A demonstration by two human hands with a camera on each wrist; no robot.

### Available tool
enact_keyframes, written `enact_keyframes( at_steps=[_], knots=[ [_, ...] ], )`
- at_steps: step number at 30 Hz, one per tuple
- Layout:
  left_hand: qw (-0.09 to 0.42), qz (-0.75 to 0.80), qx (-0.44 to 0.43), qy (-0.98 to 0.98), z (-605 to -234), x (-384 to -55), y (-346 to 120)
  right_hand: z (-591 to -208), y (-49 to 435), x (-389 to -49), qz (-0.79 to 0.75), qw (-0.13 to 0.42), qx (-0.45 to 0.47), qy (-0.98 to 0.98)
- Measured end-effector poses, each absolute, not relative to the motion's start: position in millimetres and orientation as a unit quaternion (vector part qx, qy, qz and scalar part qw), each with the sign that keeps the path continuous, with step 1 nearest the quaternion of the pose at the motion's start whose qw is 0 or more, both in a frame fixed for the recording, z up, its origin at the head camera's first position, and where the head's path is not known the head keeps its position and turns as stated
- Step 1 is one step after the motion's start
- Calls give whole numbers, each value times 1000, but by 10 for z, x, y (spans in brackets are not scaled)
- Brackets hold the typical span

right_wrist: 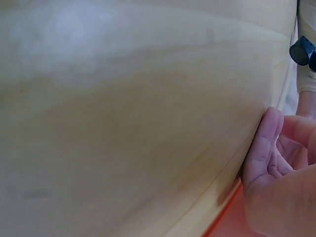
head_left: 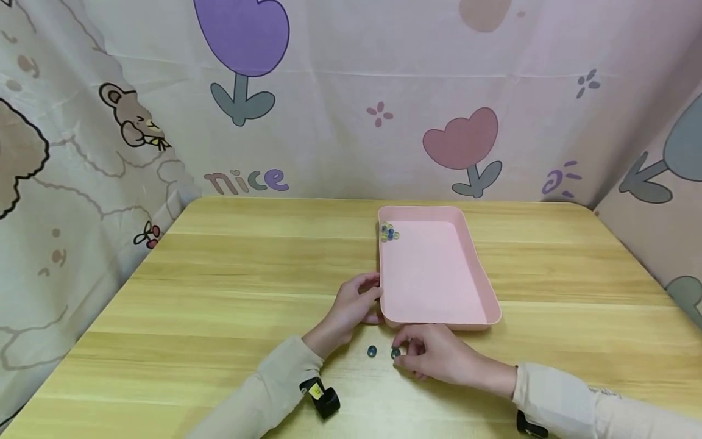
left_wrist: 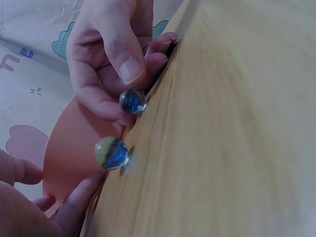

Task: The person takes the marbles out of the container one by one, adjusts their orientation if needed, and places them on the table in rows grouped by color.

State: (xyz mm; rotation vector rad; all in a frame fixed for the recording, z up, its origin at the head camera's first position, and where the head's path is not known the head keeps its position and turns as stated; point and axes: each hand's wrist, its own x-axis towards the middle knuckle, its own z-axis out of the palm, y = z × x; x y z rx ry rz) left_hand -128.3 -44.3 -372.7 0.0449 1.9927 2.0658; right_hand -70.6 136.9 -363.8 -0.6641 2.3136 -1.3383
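Note:
A pink tray (head_left: 433, 274) lies on the wooden table, its short side toward me. My left hand (head_left: 353, 305) rests against the tray's left wall near the front corner, fingers extended along it. Just in front of the tray, my right hand (head_left: 433, 353) pinches a dark glass marble (head_left: 396, 352) between thumb and index finger, low at the tabletop. A second glass marble (head_left: 372, 351) lies on the wood to its left; in the left wrist view this marble (left_wrist: 111, 153) shows a blue swirl. The right wrist view shows only part of the right hand (right_wrist: 276, 173), without the marbles.
Several yellowish and blue marbles (head_left: 388, 233) are gathered along the tray's left wall, toward its far corner. The wooden table (head_left: 247, 274) extends on both sides of the tray. A printed cloth (head_left: 340, 134) hangs behind it and at both sides.

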Motion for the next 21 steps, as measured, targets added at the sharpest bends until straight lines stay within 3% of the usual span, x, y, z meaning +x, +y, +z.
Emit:
enact_keyframes(
  at_steps=[7,14,21],
  knots=[
    [135,716,19,685,-3715,-1273,-432,-3627,1389,-707,-473,197,-239,825],
    [141,713,14,687,-3694,-1270,-409,-3601,1560,-634,-426,148,-254,856],
    [142,715,11,685,-3711,-1271,-445,-3577,1612,-531,-427,146,-261,853]
  ],
)
